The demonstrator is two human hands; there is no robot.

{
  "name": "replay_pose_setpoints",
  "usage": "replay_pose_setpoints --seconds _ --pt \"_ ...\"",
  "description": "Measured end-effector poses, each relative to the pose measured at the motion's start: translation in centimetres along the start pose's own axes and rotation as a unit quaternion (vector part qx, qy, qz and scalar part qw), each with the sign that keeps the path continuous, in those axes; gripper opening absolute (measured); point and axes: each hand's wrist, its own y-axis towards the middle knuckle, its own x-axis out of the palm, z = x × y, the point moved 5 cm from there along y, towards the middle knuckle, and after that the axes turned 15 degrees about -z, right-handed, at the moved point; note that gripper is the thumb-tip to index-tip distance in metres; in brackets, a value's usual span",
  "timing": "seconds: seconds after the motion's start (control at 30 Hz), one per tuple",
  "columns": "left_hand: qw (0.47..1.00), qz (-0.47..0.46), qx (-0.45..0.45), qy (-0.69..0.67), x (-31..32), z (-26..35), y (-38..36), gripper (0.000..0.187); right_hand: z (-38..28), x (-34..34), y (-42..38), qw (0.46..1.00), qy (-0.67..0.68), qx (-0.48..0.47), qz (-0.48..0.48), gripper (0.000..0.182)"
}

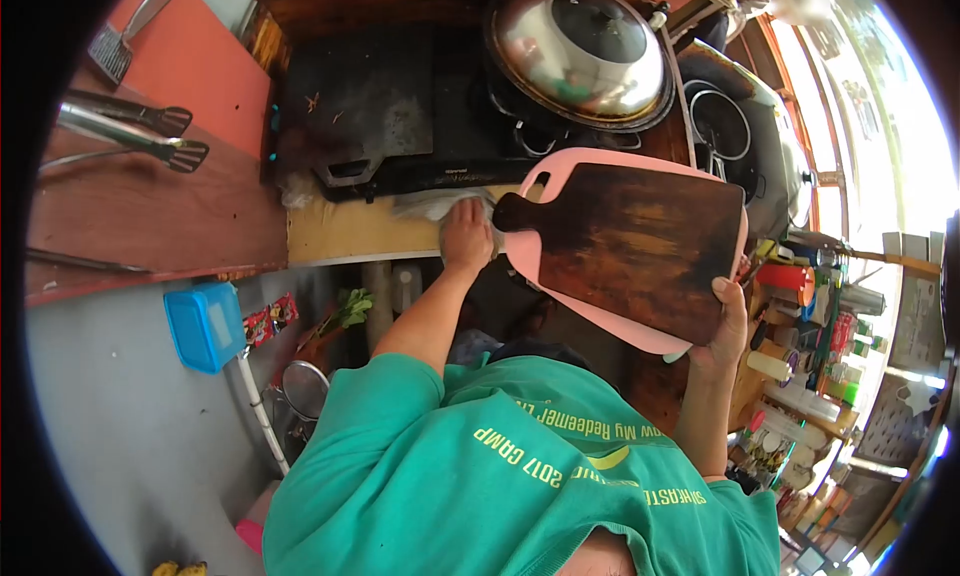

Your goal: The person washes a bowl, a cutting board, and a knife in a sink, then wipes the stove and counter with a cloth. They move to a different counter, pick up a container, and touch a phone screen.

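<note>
My right hand (pixel 728 321) grips the right end of a dark wooden cutting board (pixel 640 246), thumb on top. Under it, in the same hold, lies a larger pink cutting board (pixel 590 161) whose rim and handle hole stick out. A small pale green corner shows below the pink one. My left hand (pixel 467 236) is closed on a whitish, crumpled cloth (pixel 430 204), pressed to the yellowish counter edge (pixel 350 231) in front of the stove. The boards' handles reach close to my left fingers.
A black stove (pixel 445 171) carries a flat dark plate (pixel 360 96) and a large lidded wok (pixel 580 56). Tongs (pixel 135 136) hang over the red-brown surface at left. A blue container (pixel 204 326) is at the left wall; crowded shelves (pixel 820 376) stand at right.
</note>
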Motion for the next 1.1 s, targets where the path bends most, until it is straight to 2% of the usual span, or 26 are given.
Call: replay_pose_setpoints --seconds 0.07,0.1,0.17,0.2,0.27,0.3,0.37,0.43,0.47,0.5,0.57,0.6,0.67,0.7,0.77,0.83,0.87,0.93,0.97,1.0,1.03,1.07,1.1 --pt "0.982 -0.013 0.185 -0.016 1.0 -1.8 -1.1 0.039 -0.2 -0.1 0.1 1.0 -0.009 0.012 -0.01 0.041" --pt "0.979 -0.014 0.2 -0.034 1.0 -4.8 -1.8 0.036 -0.5 -0.5 -0.1 1.0 -0.016 0.017 -0.012 0.041" --pt "0.981 -0.031 0.19 -0.038 -1.1 -11.6 -3.2 0.033 -0.9 -1.6 -0.4 1.0 -0.016 0.015 -0.009 0.041" --pt "0.985 -0.061 0.149 -0.054 -3.0 -14.9 -3.8 0.034 -0.9 -2.2 -0.5 1.0 -0.015 0.015 -0.009 0.041" --pt "0.989 -0.057 -0.037 -0.13 -6.6 -20.2 -4.6 0.035 -1.1 -3.3 -1.2 1.0 -0.019 0.013 0.008 0.04" --pt "0.989 -0.062 -0.035 -0.132 -6.3 -22.1 -4.6 0.035 -0.9 -3.4 -1.5 1.0 -0.02 0.014 0.013 0.04" --pt "0.993 0.106 -0.038 -0.021 -6.9 -24.1 -4.7 0.037 -1.2 -4.0 -2.1 0.999 -0.02 -0.005 0.025 0.04" --pt "0.98 0.154 -0.106 0.062 -7.3 -18.0 -4.1 0.038 -1.1 -4.7 -2.7 0.999 -0.005 0.004 0.043 0.039" --pt "0.986 0.139 -0.087 0.004 -6.2 -15.4 -3.4 0.037 -0.9 -4.9 -2.9 0.998 0.011 0.011 0.062 0.039" --pt "0.988 0.124 -0.068 -0.054 -5.0 -13.2 -3.0 0.037 -0.7 -4.7 -3.0 0.998 0.014 0.015 0.059 0.039" --pt "0.99 0.086 0.087 -0.07 -1.9 -9.1 -3.4 0.032 -0.6 -3.7 -2.8 0.999 0.008 0.019 0.045 0.037" --pt "0.99 0.088 0.082 -0.071 -1.9 -9.4 -3.7 0.032 -0.5 -4.1 -2.9 0.999 0.005 0.022 0.04 0.037" --pt "0.99 0.006 0.131 -0.054 -1.6 -9.8 -3.9 0.03 -0.3 -5.7 -3.2 0.996 0.006 -0.003 0.094 0.031" --pt "0.989 0.065 0.114 -0.065 -2.4 -12.2 -4.6 0.036 -0.2 -5.5 -3.0 0.996 0.006 -0.003 0.09 0.031" --pt "0.992 0.119 0.031 -0.038 -6.3 -18.8 -5.7 0.041 0.0 -5.1 -3.1 0.994 -0.001 0.0 0.114 0.032" --pt "0.983 0.163 -0.083 0.031 -9.5 -25.8 -6.7 0.041 0.2 -4.7 -3.1 0.994 0.002 -0.004 0.112 0.034" --pt "0.983 0.16 -0.084 0.033 -9.0 -26.2 -6.6 0.041 0.3 -4.5 -3.1 0.994 0.005 -0.006 0.108 0.036" --pt "0.96 0.17 -0.197 0.109 -7.5 -27.6 -7.0 0.037 0.5 -4.5 -2.9 0.995 0.009 0.006 0.097 0.036" --pt "0.971 0.096 -0.217 -0.013 -8.1 -23.8 -6.1 0.033 0.6 -4.4 -2.7 0.996 0.012 0.012 0.083 0.037" --pt "0.978 0.157 -0.135 -0.036 -7.3 -20.2 -5.5 0.031 0.7 -4.2 -2.5 0.997 0.014 0.015 0.081 0.037" --pt "0.984 0.153 -0.083 -0.033 -5.6 -16.8 -5.0 0.031 0.8 -4.0 -2.4 0.996 0.008 0.019 0.081 0.038" --pt "0.986 0.131 -0.024 -0.095 -3.8 -13.6 -5.1 0.035 0.9 -3.9 -2.4 0.996 0.002 0.022 0.083 0.04" --pt "0.996 0.016 0.025 -0.08 -2.4 -10.8 -4.7 0.041 1.1 -3.8 -2.5 0.996 0.004 0.023 0.081 0.04"
